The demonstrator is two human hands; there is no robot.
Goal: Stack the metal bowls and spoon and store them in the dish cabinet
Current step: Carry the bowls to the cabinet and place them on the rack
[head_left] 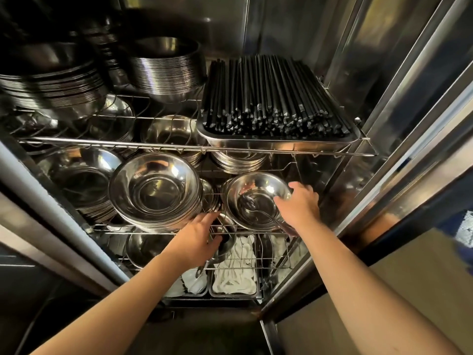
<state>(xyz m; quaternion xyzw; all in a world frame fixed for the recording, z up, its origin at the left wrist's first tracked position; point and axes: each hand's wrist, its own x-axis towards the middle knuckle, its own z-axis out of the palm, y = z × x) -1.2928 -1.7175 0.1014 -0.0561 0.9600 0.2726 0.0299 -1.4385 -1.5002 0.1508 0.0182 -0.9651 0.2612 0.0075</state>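
Observation:
A shiny metal bowl [256, 190] sits on the middle wire shelf [163, 229] of the open dish cabinet, right of a taller stack of larger metal bowls [153, 190]. A metal spoon [258, 212] lies inside the right bowl, its handle sticking out over the near rim. My right hand [298, 204] grips that bowl's right rim, fingers curled over the edge. My left hand [198, 235] reaches between the two bowls at the shelf's front edge, its fingers apart near the big stack's base and holding nothing that I can see.
The top wire shelf carries a steel tray of black chopsticks [273, 98] and tall stacks of metal bowls [163, 67]. More bowls [84, 185] fill the middle shelf's left. Trays with white items [235, 272] sit on the lowest shelf. The cabinet's steel door frame [399, 139] stands at right.

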